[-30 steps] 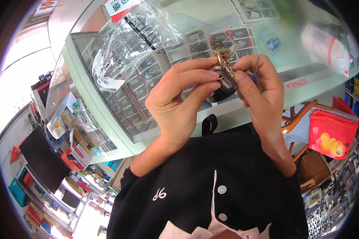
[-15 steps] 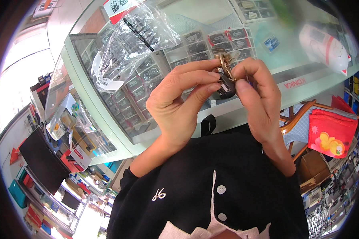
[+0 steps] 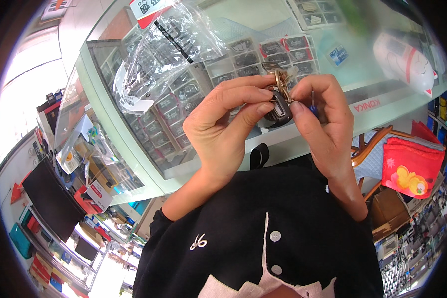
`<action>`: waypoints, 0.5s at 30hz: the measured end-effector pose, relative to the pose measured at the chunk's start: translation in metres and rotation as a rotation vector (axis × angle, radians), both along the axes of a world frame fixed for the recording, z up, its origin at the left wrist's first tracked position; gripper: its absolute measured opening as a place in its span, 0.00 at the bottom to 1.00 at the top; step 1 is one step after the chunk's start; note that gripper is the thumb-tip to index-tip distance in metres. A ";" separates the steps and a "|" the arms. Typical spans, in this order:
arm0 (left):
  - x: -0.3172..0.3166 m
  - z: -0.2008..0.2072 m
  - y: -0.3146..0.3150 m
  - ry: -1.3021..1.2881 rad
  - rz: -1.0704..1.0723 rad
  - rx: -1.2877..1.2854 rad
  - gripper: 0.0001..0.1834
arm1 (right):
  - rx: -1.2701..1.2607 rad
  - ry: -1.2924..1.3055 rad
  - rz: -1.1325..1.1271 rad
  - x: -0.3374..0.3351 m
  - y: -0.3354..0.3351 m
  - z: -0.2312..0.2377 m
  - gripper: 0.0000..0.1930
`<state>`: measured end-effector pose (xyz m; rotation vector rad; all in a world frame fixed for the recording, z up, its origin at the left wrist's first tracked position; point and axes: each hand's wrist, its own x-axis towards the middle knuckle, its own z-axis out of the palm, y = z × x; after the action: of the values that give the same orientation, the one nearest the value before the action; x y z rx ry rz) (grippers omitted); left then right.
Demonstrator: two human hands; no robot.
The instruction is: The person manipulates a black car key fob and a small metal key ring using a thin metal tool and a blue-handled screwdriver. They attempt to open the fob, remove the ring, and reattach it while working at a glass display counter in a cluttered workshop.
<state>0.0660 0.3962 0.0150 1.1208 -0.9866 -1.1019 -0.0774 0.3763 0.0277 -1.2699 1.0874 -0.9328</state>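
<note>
Both hands are raised over the near edge of a glass display counter (image 3: 303,136). My left hand (image 3: 217,121) is closed, its thumb and fingers pinching a black car key fob (image 3: 282,113) with a silvery strip on its face. Brass-coloured metal rings (image 3: 279,78) hang together at the fob's upper end. On the other side, my right hand (image 3: 328,121) has its thumb and index finger pinched on the ring end beside the fob. A small blue-ended piece (image 3: 313,108) shows beneath the right fingers; its kind is unclear.
Clear plastic bags (image 3: 169,54) lie on the counter at the left. Boxed small items (image 3: 243,59) show through the glass. A white, cat-like figure (image 3: 405,62) stands at the far right. A wooden chair (image 3: 370,149) with a red cloth (image 3: 412,166) is at the right.
The fob has tilted slightly between the fingers, so its silvery strip shows more. My right hand has shifted a little to the right, and the blue-ended piece now shows under its fingers.
</note>
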 end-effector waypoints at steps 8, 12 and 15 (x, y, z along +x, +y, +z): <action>0.001 0.001 0.000 0.021 -0.005 0.008 0.08 | -0.104 0.101 0.158 -0.005 -0.003 0.004 0.04; 0.001 0.000 0.000 -0.009 -0.021 -0.005 0.07 | -0.085 0.083 0.054 -0.002 -0.002 0.004 0.05; 0.001 -0.001 -0.001 -0.024 -0.024 -0.023 0.07 | -0.105 0.153 0.122 -0.007 -0.006 0.005 0.06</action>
<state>0.0667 0.3956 0.0144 1.1082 -1.0318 -1.0962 -0.0845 0.3708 0.0332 -1.4970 1.0767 -0.8203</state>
